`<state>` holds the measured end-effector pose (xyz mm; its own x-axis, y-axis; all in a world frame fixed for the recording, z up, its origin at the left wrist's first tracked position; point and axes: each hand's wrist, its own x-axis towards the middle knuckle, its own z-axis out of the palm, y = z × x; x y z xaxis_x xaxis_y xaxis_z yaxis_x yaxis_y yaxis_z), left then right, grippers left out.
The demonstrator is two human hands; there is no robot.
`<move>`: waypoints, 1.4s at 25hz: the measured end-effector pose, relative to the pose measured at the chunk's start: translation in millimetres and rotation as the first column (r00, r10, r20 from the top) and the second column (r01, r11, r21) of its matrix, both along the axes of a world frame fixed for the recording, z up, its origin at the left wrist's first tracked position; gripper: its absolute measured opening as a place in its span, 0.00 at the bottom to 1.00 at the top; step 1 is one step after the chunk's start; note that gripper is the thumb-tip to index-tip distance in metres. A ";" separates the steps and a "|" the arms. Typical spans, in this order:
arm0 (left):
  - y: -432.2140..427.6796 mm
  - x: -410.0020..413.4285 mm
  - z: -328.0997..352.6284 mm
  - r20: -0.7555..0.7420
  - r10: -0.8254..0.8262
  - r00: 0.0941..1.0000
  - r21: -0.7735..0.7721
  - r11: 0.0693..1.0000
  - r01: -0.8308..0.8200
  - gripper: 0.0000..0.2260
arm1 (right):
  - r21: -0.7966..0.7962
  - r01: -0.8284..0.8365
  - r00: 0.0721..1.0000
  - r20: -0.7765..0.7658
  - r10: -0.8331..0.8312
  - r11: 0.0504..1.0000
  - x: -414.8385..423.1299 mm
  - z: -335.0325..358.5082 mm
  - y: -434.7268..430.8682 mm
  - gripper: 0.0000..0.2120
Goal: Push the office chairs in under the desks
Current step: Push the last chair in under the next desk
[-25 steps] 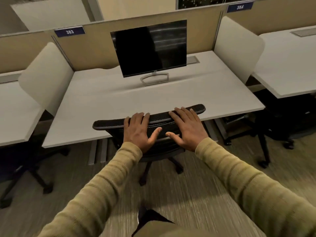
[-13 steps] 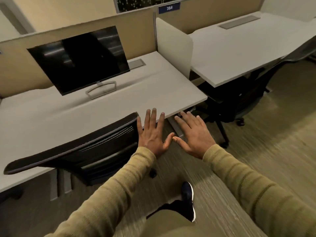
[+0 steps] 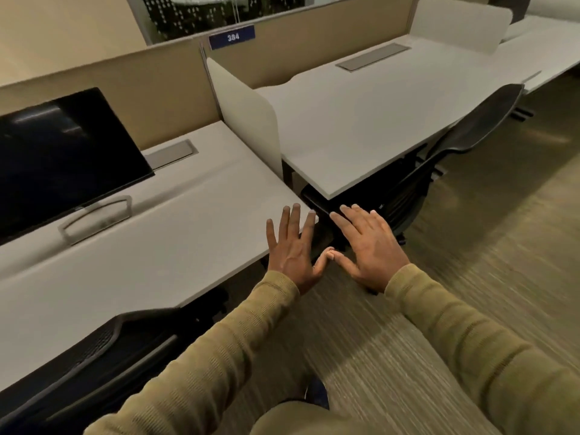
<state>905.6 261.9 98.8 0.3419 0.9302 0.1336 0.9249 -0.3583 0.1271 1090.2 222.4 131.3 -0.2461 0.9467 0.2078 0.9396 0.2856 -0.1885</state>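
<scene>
Black mesh-backed office chair sits tucked under the near white desk; the next black chair stands angled out. Left hand and right hand are spread, empty.

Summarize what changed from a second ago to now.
Both hands let go of the chair at the monitor desk; the left hand and right hand now hang open and empty, swung right toward the next chair at desk 384. That first chair stays tucked under its desk; the monitor is unmoved.

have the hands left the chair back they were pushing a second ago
Yes. Both the left hand and right hand are off that chair, hovering open further right, past the monitor desk corner.
</scene>
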 end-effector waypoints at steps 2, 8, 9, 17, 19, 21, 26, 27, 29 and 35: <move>19.2 29.6 6.5 0.004 -0.038 0.999 -0.030 0.999 0.038 0.39 | 0.010 0.023 0.999 -0.028 -0.023 1.000 22.8 4.7 13.8 0.37; 62.5 125.0 18.0 0.093 -0.108 0.990 -0.010 0.994 0.110 0.39 | 0.089 0.033 0.997 -0.076 -0.027 0.995 108.3 20.1 53.2 0.35; 65.8 143.5 20.6 0.116 -0.113 0.987 -0.003 0.993 0.114 0.39 | 0.106 0.031 0.997 -0.077 -0.023 0.994 127.4 22.9 60.4 0.35; 79.5 315.0 43.9 0.218 -0.077 0.973 0.025 0.997 0.073 0.41 | 0.132 -0.034 0.999 -0.023 0.037 0.991 303.5 46.3 104.5 0.36; 83.6 352.0 48.4 0.216 -0.045 0.975 0.010 0.999 0.044 0.41 | 0.106 -0.065 0.998 0.010 0.064 0.992 341.8 48.9 117.3 0.37; 88.6 383.6 52.5 0.221 0.006 0.975 -0.026 1.000 0.000 0.42 | 0.073 -0.086 0.996 0.027 0.085 0.994 375.4 51.8 131.4 0.38; 131.9 432.1 63.2 0.121 0.163 0.979 -0.045 0.986 -0.158 0.41 | 0.049 -0.125 0.991 0.049 0.122 0.991 429.0 50.7 184.9 0.39; 142.6 438.0 64.0 0.107 0.193 0.975 -0.059 0.980 -0.188 0.40 | 0.028 -0.132 0.989 0.066 0.130 0.991 435.7 48.7 196.9 0.39; 163.3 449.3 61.6 0.056 0.237 0.970 -0.106 0.967 -0.230 0.40 | -0.020 -0.148 0.984 0.096 0.149 0.989 448.6 43.3 222.5 0.40; 223.1 498.6 51.6 -0.085 0.311 0.947 -0.269 0.908 -0.322 0.31 | -0.178 -0.253 0.939 0.192 0.286 0.951 503.5 31.9 305.6 0.49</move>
<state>1404.3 485.0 150.4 0.0232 0.9882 -0.1515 0.9902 -0.0019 0.1393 1593.6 528.1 163.2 -0.5188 0.8548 -0.0156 0.8541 0.5174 -0.0526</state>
